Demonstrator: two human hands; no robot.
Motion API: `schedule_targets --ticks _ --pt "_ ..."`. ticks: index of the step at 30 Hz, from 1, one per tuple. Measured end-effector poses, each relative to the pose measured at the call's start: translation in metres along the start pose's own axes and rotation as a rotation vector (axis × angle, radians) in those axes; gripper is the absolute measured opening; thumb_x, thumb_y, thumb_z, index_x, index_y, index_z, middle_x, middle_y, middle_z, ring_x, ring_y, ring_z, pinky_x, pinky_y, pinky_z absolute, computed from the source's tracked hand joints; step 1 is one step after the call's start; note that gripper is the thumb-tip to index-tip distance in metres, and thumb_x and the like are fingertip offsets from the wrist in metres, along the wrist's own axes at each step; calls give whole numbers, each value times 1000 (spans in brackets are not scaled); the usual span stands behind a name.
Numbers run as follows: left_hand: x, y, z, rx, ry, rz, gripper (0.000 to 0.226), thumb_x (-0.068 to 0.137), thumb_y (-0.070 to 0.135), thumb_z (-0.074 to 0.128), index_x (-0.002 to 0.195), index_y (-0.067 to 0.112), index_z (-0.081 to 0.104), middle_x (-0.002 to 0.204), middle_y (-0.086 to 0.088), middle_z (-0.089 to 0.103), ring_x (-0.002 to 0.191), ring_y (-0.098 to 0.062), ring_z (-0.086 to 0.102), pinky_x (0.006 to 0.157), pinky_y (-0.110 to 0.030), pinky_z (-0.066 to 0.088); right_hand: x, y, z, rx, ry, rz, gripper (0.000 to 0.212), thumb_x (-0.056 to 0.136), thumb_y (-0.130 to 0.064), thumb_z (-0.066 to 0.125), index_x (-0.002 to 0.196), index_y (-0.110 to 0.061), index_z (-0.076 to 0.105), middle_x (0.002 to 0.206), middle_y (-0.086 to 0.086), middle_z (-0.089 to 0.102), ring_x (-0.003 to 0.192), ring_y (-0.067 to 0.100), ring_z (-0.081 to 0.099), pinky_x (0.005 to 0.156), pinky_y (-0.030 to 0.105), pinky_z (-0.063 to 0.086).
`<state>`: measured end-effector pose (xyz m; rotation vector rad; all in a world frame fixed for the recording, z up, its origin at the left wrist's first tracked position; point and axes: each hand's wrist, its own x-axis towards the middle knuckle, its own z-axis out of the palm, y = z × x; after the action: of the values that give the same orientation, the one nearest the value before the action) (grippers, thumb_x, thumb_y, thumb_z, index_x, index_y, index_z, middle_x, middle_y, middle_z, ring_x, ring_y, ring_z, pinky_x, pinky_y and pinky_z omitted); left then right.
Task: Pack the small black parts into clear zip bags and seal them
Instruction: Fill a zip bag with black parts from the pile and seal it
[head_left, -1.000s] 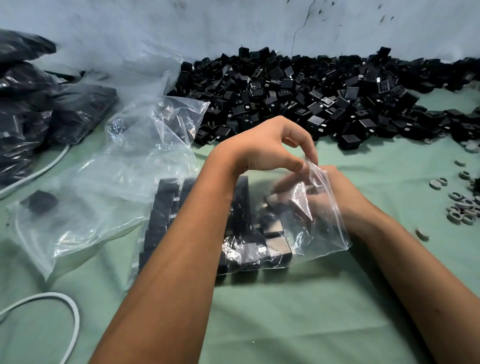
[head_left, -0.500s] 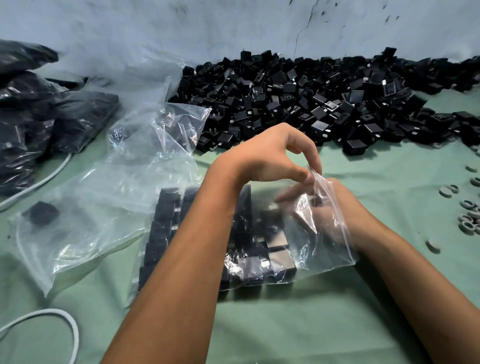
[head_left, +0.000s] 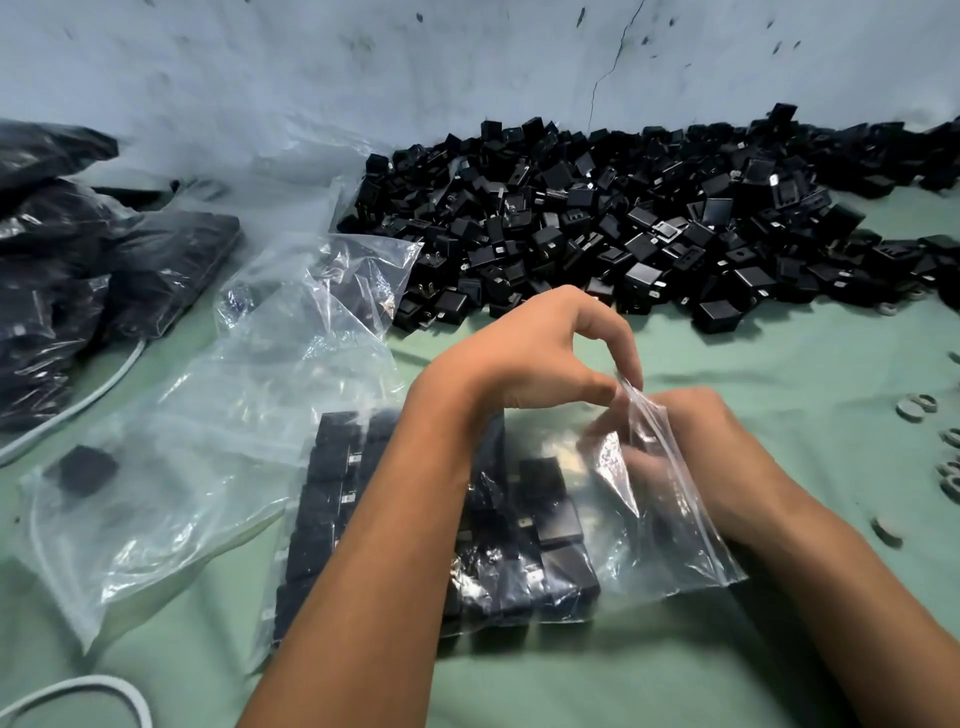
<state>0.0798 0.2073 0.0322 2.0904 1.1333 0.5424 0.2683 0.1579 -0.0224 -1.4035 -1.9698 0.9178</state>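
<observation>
From the head camera, a clear zip bag (head_left: 519, 525) lies on the green table (head_left: 597, 675) near the middle, its long axis running left to right and its mouth at the right end. Rows of small black parts (head_left: 556, 525) fill its left and middle. The left hand (head_left: 524, 353) reaches across from the left and pinches the upper lip of the mouth between thumb and forefinger, lifting it. The right hand (head_left: 696, 457) is inside the mouth, seen blurred through the plastic; whether its grip holds a part I cannot tell. The open space in the bag lies just left of the right hand, so that hand is the nearer one for pushing a part in along the bag's length. The loose heap of black parts (head_left: 623, 223) sits far, against the wall, with spare bags (head_left: 218, 441) to the left.
</observation>
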Motion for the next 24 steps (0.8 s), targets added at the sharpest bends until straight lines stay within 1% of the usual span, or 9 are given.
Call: schedule_targets --ticks 3,7,10,13,15,17,20,23,24 --pt "1 -3 1 4 -4 -6 14 80 15 83 88 27 81 117 13 69 122 -3 56 112 -41 42 4 8 -17 -314 107 69 28 85 -54 69 86 -27 77 68 -6 72 64 12 68 63 42 58" --pt "3 -4 5 7 -21 -8 14 81 17 83 87 29 81 115 16 70 120 1 57 111 -39 43 22 20 -26 -381 337 131 11 88 -37 74 85 -27 78 70 -10 70 69 13 66 68 38 58" --pt "4 -5 6 9 -36 -24 15 80 15 83 86 29 81 114 14 71 119 -2 58 109 -40 45 59 26 -29 -454 532 14 18 89 -23 69 107 -25 75 94 -1 72 89 25 66 81 40 57" --pt "5 -3 6 -2 -35 -40 16 80 14 83 85 28 81 115 9 72 119 -6 60 104 -44 49 103 30 -34 -687 383 -76 53 93 -15 68 141 -30 55 142 5 49 129 30 43 98 45 50" --pt "4 -2 6 1 -33 -37 16 80 13 83 86 27 82 114 8 73 119 -9 61 103 -45 50 119 34 -35 -766 230 -59 57 96 -14 64 148 -32 50 155 2 36 138 30 30 102 48 48" --pt "3 -3 4 -4 -36 -31 16 80 12 82 88 26 82 112 7 73 119 -11 62 102 -48 51 123 40 -32 -743 234 -78 48 96 -14 63 141 -31 59 145 5 44 131 30 36 98 48 50" --pt "1 -4 -1 -42 -44 -11 18 82 8 80 90 24 83 108 5 75 116 -16 65 103 -49 52 108 39 -26 -488 455 -76 38 93 -10 68 126 -28 70 113 5 51 104 26 54 87 36 48" --pt "-1 -5 -3 -85 -30 -3 21 84 2 79 90 21 83 106 1 76 105 -21 71 98 -49 56 79 32 -27 -262 581 -1 29 88 -20 75 116 -28 76 107 1 65 95 19 63 89 30 50" --pt "-1 -5 -3 -85 -22 -6 21 84 1 79 89 21 83 105 1 76 102 -21 72 96 -48 57 68 28 -28 -164 573 23 25 86 -26 78 111 -28 77 102 -3 71 88 14 67 83 28 52"
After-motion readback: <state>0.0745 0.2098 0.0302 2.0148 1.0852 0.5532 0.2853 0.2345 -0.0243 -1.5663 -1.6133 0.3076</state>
